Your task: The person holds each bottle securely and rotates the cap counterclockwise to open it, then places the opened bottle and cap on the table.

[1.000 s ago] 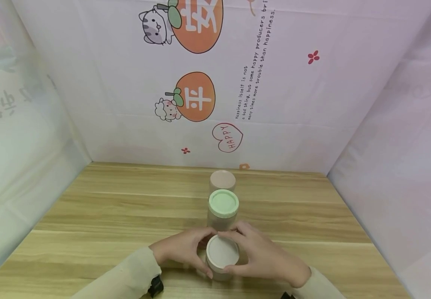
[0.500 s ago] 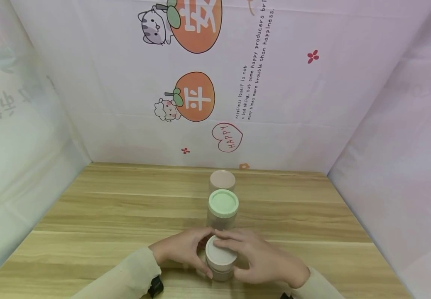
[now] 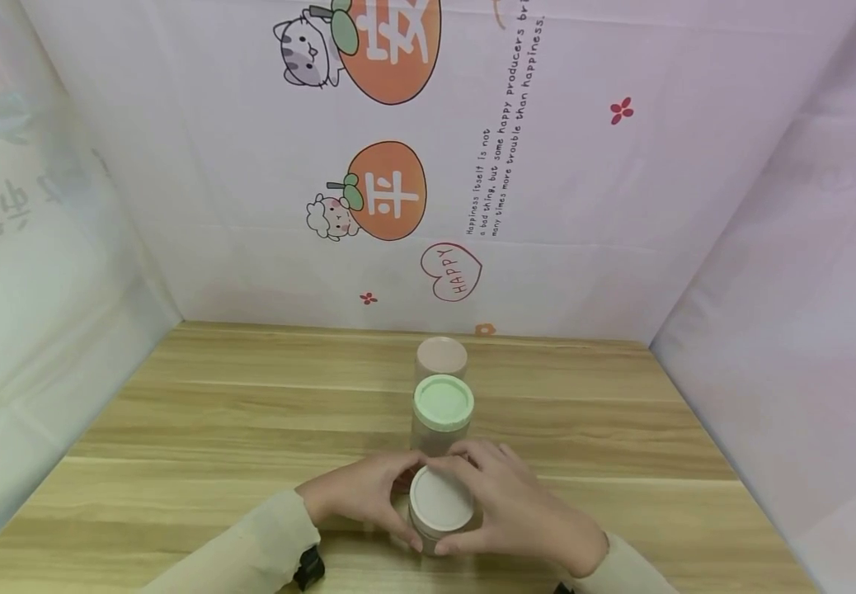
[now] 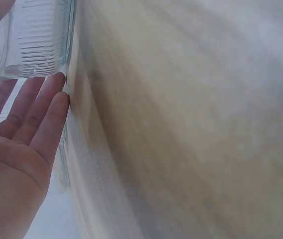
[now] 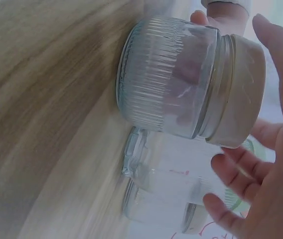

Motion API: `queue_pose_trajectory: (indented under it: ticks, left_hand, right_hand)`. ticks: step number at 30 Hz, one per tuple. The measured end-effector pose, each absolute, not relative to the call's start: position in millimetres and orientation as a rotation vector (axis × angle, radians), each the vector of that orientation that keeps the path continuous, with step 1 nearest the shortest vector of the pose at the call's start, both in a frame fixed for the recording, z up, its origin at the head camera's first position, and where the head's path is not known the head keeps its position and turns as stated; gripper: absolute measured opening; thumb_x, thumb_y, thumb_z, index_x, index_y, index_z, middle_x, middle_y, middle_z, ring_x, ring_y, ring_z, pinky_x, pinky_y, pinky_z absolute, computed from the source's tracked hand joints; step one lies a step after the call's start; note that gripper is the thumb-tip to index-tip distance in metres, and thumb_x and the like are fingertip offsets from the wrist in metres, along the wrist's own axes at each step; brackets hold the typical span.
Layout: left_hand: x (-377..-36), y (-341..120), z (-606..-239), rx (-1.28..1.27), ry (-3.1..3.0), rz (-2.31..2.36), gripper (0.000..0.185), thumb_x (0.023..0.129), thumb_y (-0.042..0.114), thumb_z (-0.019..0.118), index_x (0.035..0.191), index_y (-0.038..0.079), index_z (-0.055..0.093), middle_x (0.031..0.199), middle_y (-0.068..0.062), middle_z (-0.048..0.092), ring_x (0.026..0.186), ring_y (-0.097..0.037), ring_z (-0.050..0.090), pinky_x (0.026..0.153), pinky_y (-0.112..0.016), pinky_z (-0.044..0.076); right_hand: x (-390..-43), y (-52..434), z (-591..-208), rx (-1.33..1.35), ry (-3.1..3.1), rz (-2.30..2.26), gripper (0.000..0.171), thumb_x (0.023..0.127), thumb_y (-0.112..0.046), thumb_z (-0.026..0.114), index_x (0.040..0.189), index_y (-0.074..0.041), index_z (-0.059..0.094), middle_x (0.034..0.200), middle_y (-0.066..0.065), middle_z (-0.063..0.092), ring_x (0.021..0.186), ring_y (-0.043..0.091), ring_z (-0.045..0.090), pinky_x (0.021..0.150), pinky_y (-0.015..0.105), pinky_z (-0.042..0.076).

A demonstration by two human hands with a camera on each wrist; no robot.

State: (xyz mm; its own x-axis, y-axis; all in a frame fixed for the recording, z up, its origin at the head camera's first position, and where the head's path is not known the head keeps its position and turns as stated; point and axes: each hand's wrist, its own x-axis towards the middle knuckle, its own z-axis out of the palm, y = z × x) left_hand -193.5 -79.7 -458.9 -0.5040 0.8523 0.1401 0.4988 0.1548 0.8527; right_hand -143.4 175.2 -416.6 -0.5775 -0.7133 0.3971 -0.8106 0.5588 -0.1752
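Left hand (image 3: 361,493): grasps the front jar (image 5: 166,79), thumb on its near side, fingers behind; the left wrist view cuts off the thumb
Right hand (image 3: 520,516): thumb and fingers curve about the cream lid (image 3: 441,498); whether they grip it or only surround it, I cannot tell
Front jar: upright on the tabletop (image 3: 250,421), toward its near edge, midway between the side edges; ribbed clear glass, mostly hidden from above by hands and lid
Green-lidded jar (image 3: 444,403): just behind, its base hidden by the hands
Pinkish-lidded jar (image 3: 441,356): near the far edge, lower part hidden behind the green-lidded one
Tabletop: wood-grained, near edge cut off
Printed cloth (image 3: 562,272): beyond the far edge, lettering cut off at the top
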Motion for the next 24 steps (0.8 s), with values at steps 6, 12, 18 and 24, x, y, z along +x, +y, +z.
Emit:
queue_pose_trajectory:
  ticks: [6,12,18,24]
  left_hand:
    - [-193.7,-79.5,-458.8,1.28,2.044,1.304,0.08,0.074,0.028,0.091,0.14,0.02,0.047,0.134,0.007,0.057,0.121,-0.01,0.057,0.103,-0.029,0.046]
    - [-193.6,-80.4,-457.4,1.258,2.054,1.295,0.077,0.075,0.029,0.091,0.138,0.019,0.048,0.132,0.007,0.057,0.118,-0.009,0.058,0.101,-0.028,0.048]
    - [-193.3,-80.4,-456.8,1.286,2.089,1.27,0.081,0.075,0.03,0.091,0.14,0.017,0.046,0.134,0.007,0.057,0.119,-0.008,0.057,0.102,-0.028,0.047]
    - [-193.2,-80.8,-458.2,1.298,2.105,1.258,0.081,0.075,0.033,0.09,0.141,0.019,0.045,0.135,0.008,0.055,0.12,-0.008,0.056,0.103,-0.028,0.046]
  right_hand:
    - [-144.2,175.7,-416.6,1.258,-2.538,0.498,0.078,0.08,-0.07,0.069,0.14,-0.021,0.057,0.126,-0.007,0.052,0.118,0.012,0.049,0.09,0.038,0.047]
    - [-147.4,178.2,-411.3,1.374,-2.549,0.553,0.073,0.08,-0.047,0.08,0.143,-0.022,0.054,0.136,-0.009,0.051,0.123,0.01,0.046,0.097,0.041,0.046]
    - [-148.8,179.9,-410.1,1.477,-2.526,0.615,0.074,0.075,-0.03,0.082,0.143,-0.026,0.052,0.146,-0.005,0.048,0.129,0.013,0.045,0.099,0.044,0.045]
    - [-148.1,178.2,-414.5,1.501,-2.515,0.616,0.072,0.081,-0.042,0.08,0.144,-0.026,0.05,0.147,-0.002,0.047,0.13,0.015,0.045,0.098,0.046,0.045]
